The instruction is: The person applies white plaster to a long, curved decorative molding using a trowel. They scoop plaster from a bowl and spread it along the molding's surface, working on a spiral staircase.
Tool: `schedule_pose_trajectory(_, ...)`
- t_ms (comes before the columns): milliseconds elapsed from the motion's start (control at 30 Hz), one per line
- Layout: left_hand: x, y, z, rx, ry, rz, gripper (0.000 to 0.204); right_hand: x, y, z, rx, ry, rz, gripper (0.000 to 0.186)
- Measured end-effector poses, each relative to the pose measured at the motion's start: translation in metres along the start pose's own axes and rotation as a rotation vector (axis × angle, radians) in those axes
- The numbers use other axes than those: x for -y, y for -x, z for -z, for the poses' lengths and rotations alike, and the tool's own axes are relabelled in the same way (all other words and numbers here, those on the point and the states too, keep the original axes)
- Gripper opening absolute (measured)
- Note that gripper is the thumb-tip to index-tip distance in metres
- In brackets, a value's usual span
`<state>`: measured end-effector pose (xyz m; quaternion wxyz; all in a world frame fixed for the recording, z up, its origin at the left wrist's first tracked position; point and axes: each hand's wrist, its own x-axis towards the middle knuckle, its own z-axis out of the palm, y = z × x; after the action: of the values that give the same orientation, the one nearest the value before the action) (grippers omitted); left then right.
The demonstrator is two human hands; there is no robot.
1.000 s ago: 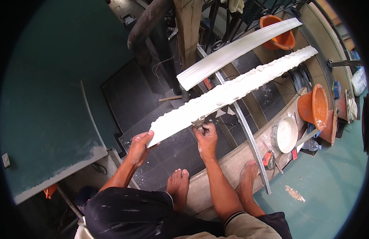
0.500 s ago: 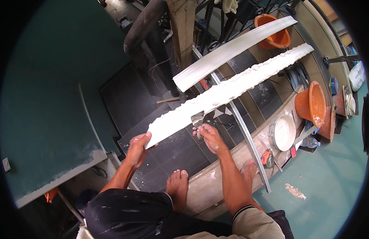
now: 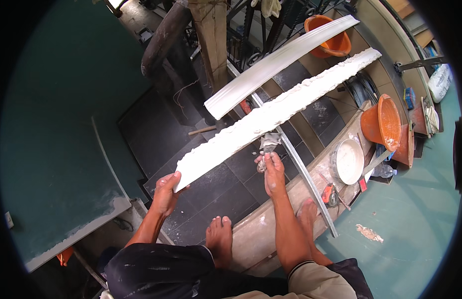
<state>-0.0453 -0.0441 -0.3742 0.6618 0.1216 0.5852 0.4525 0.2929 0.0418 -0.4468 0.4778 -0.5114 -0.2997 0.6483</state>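
Observation:
My left hand grips the near left end of a long white moulding strip. Rough, lumpy white paste covers the strip along its length, and its near end is smoother. In my right hand is a putty knife, its blade up and smeared with white paste, at the strip's lower edge. Whether the blade touches the strip I cannot tell. A second white moulding, clean and grooved, lies beyond the first. A metal bar runs beneath the coated strip.
A plank near my feet carries a round tub of white paste, a tape measure and an orange bucket. Another orange bucket stands behind the mouldings. A wooden post rises at the back; a hammer lies on dark tiles.
My right hand has moved the putty knife rightward along the strip's lower edge, and more paste shows on its blade. My left hand keeps its hold. The whole view has shifted slightly.

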Motion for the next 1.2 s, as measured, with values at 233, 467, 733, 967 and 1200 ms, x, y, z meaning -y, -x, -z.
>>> schedule_pose_trajectory(233,0.007,-0.004,0.008,0.028,-0.087,-0.022,0.041,0.136,0.016,-0.009,-0.131,1.326,0.797,0.044)
schedule_pose_trajectory(467,0.014,-0.009,0.016,0.043,-0.083,-0.039,0.041,0.214,0.002,-0.057,0.323,1.923,0.973,0.045)
schedule_pose_trajectory(733,0.015,-0.01,0.017,0.063,-0.098,-0.039,0.041,0.215,-0.001,-0.031,0.004,2.039,0.879,0.041)
schedule_pose_trajectory(967,0.001,-0.003,0.002,-0.012,0.004,-0.023,0.04,0.095,0.023,-0.012,-0.398,0.888,0.478,0.041)
schedule_pose_trajectory(1200,0.003,-0.004,0.006,0.002,0.005,-0.019,0.04,0.024,0.036,-0.068,-0.415,0.736,0.372,0.045)
